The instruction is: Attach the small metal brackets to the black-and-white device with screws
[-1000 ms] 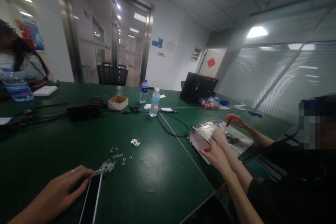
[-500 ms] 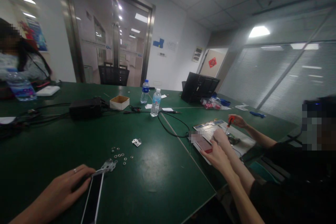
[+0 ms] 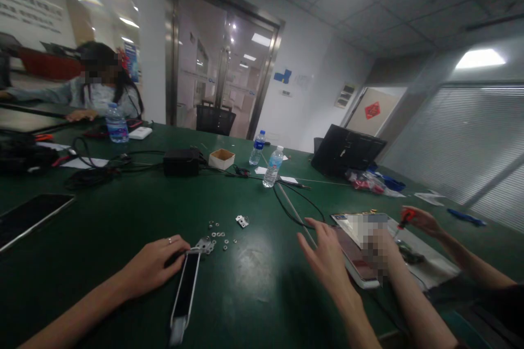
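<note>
My left hand [image 3: 153,267] lies on the green table [image 3: 254,289], its fingers curled over the top end of a slim phone [image 3: 186,289] with a pale frame. A small metal bracket [image 3: 203,244] sits at that same end, with several loose washers [image 3: 219,234] just beyond. My right hand [image 3: 325,253] hovers over the table with fingers spread and nothing in it, beside a flat device [image 3: 354,262] on a white mat [image 3: 434,262].
A co-worker on the right holds a red screwdriver [image 3: 405,218] above the mat. Another small bracket [image 3: 242,221], two water bottles [image 3: 273,167], a cardboard box [image 3: 221,158], a black power brick [image 3: 181,162] with cables and a tablet [image 3: 28,215] lie around. A person [image 3: 102,87] sits far left.
The view has swung left and down. My right hand has come off the device by the co-worker and now has its fingers spread. My left hand stays on the phone.
</note>
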Action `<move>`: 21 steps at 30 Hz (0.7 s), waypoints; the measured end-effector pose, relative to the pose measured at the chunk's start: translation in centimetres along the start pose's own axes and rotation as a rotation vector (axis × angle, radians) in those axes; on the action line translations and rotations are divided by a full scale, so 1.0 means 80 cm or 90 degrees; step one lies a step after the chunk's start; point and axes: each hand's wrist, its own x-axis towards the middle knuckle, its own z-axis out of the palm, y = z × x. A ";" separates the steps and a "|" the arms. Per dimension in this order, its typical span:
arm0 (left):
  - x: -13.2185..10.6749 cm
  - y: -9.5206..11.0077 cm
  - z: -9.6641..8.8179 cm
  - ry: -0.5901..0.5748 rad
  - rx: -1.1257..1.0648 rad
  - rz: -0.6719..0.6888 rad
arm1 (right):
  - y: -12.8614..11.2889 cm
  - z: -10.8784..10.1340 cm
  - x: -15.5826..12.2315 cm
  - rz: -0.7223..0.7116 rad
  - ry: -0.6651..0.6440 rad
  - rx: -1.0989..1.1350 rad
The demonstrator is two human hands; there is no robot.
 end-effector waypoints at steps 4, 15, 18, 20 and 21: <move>0.000 0.009 -0.004 0.004 0.005 -0.005 | -0.094 0.051 0.040 -0.136 -0.140 0.057; 0.001 0.020 -0.008 0.018 0.041 0.008 | -0.168 0.121 0.038 -0.258 -0.327 0.032; 0.000 0.019 -0.007 0.037 0.048 0.023 | -0.172 0.124 0.030 -0.249 -0.345 0.011; 0.000 0.021 -0.008 0.042 0.050 0.022 | -0.176 0.129 0.031 -0.215 -0.351 -0.002; -0.001 0.023 -0.009 0.043 0.052 0.021 | -0.178 0.131 0.032 -0.198 -0.353 -0.006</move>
